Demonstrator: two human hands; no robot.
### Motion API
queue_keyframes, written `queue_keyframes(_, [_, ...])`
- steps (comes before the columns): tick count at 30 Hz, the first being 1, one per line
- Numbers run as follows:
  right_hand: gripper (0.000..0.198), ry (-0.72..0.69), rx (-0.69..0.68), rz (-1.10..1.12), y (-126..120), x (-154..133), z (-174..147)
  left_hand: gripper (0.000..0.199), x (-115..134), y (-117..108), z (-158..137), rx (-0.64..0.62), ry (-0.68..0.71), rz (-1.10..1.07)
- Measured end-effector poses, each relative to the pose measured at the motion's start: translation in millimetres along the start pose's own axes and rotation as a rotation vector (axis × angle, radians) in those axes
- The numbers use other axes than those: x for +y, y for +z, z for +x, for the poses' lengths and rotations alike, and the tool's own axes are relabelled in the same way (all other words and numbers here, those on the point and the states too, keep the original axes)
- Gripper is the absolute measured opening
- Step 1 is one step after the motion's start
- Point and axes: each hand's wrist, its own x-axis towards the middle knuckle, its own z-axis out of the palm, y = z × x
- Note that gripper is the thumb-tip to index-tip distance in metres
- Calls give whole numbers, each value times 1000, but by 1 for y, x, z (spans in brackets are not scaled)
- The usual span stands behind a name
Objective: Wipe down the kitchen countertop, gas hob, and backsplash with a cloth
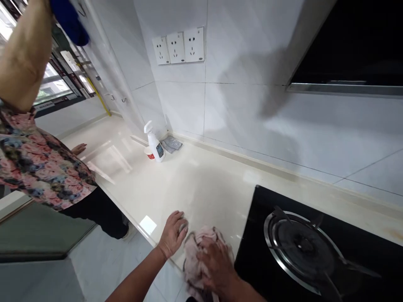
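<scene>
My right hand [217,260] presses on a crumpled pinkish cloth [193,251] with dark edging, its fingers over the cloth against the counter. The cloth lies just left of the black gas hob [250,247]. To the left of the cloth, my left hand [174,234] rests at the front of the pale countertop [189,184], with fingers loosely bent, thumb apart and nothing in it.
A white spray bottle [155,142], a red and white cup [149,152] and a grey packet [171,144] stand in the back corner. A person in a floral shirt [47,167] is at the left, one arm raised near a blue cloth [71,23]. A black range hood [355,46] overhangs the right.
</scene>
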Motion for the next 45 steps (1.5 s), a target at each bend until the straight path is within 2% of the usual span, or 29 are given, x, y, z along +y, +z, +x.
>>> queue_keyframes(4, [41,303,283,-205,-38,59,24,30,5,-14,-11,-31,75,100])
queue_keyframes(6, [37,468,387,-265,-51,73,37,32,2,-25,-20,-41,88,174])
queue_keyframes(8, [39,605,403,-280,-51,75,44,32,-5,-32,-26,-12,61,258])
queue_keyframes(11, [50,686,351,-312,-32,69,51,33,-15,-33,-29,49,2,325])
queue_keyframes(13, [53,678,334,-329,-24,71,66,37,-19,-29,-29,80,-15,317])
queue_keyframes(15, [54,663,320,-302,-26,82,97,41,-21,-27,-30,111,-14,284])
queue_keyframes(18, [58,648,264,-210,-44,97,171,53,-21,-27,-32,162,-20,240])
queue_keyframes(20, [62,653,211,-142,-52,94,225,61,-21,-28,-33,181,-34,215])
queue_keyframes(22, [60,577,180,-102,-49,72,270,63,-22,-28,-34,192,-53,179])
queue_keyframes(25, [48,244,187,-76,-24,12,302,57,-24,-25,-34,250,-64,105])
queue_keyframes(28, [39,-57,130,-22,11,-56,291,55,-23,-24,-39,328,-61,44])
queue_keyframes(30, [33,-213,88,23,33,-91,262,52,-22,-30,-49,376,-122,33])
queue_keyframes(31, [34,-269,116,37,41,-104,243,49,-22,-35,-57,395,-163,36])
queue_keyframes(33, [42,-308,210,45,53,-121,197,42,-24,-48,-74,387,-213,72])
queue_keyframes(35, [47,-275,318,16,57,-127,148,39,-30,-64,-89,307,-202,136])
queue_keyframes(37, [46,-269,372,-35,57,-123,103,39,-40,-76,-93,208,-149,205])
queue_keyframes(40, [40,-261,337,-88,55,-98,56,43,-59,-80,-77,104,-4,225])
queue_keyframes(42, [35,-167,340,-124,51,-69,44,45,-70,-74,-57,54,106,190])
queue_keyframes(45, [30,119,414,-215,33,-12,57,46,-82,-59,-29,43,168,117])
